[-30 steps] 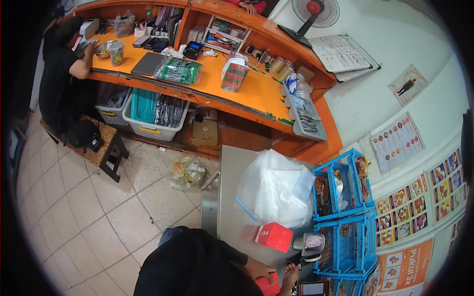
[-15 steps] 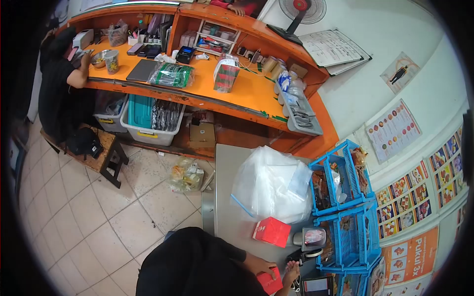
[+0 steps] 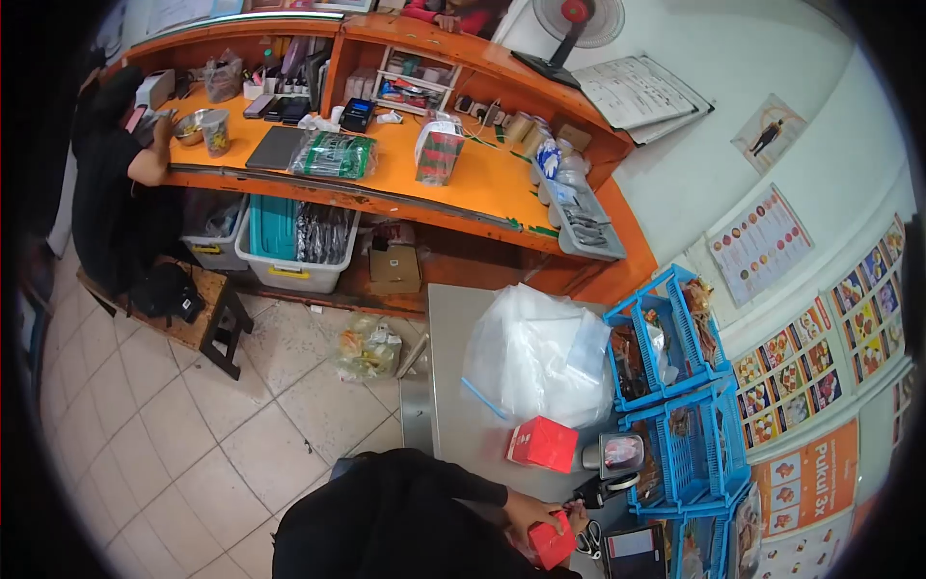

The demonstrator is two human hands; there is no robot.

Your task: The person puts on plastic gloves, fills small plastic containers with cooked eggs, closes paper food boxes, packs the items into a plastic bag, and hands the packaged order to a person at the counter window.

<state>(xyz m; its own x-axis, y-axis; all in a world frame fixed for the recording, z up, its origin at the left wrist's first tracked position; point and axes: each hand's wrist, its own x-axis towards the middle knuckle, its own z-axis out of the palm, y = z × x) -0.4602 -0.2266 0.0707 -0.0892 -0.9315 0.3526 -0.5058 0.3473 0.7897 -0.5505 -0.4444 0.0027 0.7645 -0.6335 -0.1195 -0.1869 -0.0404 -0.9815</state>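
My left hand reaches out from a black sleeve and is wrapped over a small red box near the bottom of the head view. Only part of my right hand shows, with its fingers at the far edge of this box. Scissors lie just right of the box. A black tape dispenser sits beyond my right hand. Another red box stands on the metal table, beside a metal container with something pale inside.
A large stack of clear plastic bags covers much of the table. Blue baskets holding packets line the wall side. Across the floor, a person in black sits on a wooden stool at the orange counter.
My hands have shifted right and slightly up with the small red box. My right hand is now more hidden, and the scissors show more clearly. The whole view has tilted a little.
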